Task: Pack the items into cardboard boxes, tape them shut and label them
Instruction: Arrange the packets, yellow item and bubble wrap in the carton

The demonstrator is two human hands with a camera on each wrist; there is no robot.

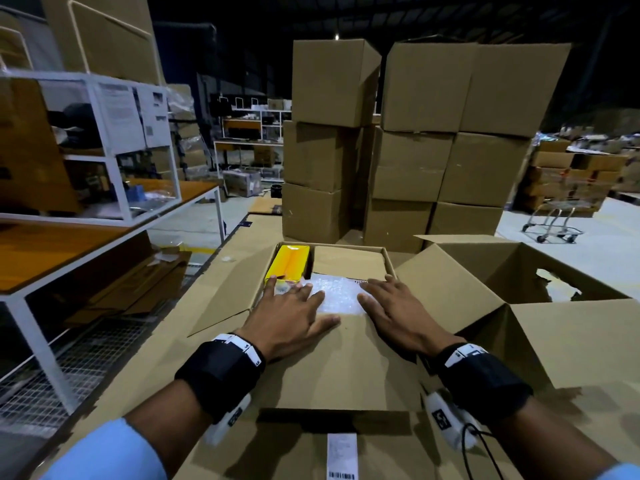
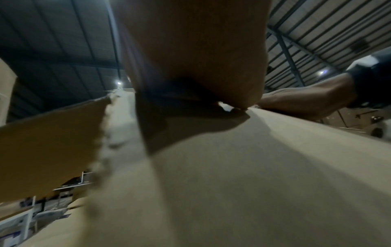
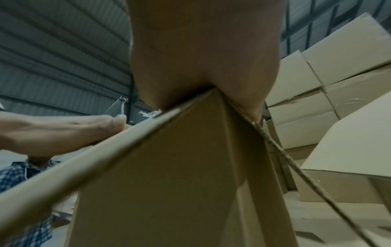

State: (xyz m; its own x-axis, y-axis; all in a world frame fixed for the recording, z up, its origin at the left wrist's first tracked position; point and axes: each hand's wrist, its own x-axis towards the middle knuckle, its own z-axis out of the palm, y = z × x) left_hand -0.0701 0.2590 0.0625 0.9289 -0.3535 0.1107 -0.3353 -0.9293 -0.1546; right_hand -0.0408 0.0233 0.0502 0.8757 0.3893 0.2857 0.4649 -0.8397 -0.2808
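Observation:
An open cardboard box (image 1: 389, 263) sits in front of me with its near flap (image 1: 339, 368) folded down. My left hand (image 1: 291, 313) lies flat on that flap, its fingertips reaching onto white bubble wrap (image 1: 337, 292) and the edge of a yellow box (image 1: 289, 263) inside. My right hand (image 1: 398, 306) lies flat beside it, fingers spread over the flap and the wrap. A brown cardboard piece (image 1: 349, 259) fills the box's far right. In the wrist views each palm (image 2: 201, 50) (image 3: 207, 50) presses on the cardboard flap (image 2: 232, 167) (image 3: 169, 167).
The box's left flap (image 1: 228, 299) stands out to the left. A larger open box (image 1: 554, 306) sits at the right. A tall stack of shut boxes (image 1: 415, 133) rises behind. A white shelf frame (image 1: 86, 133) stands left. A barcode label (image 1: 342, 455) lies on the cardboard below.

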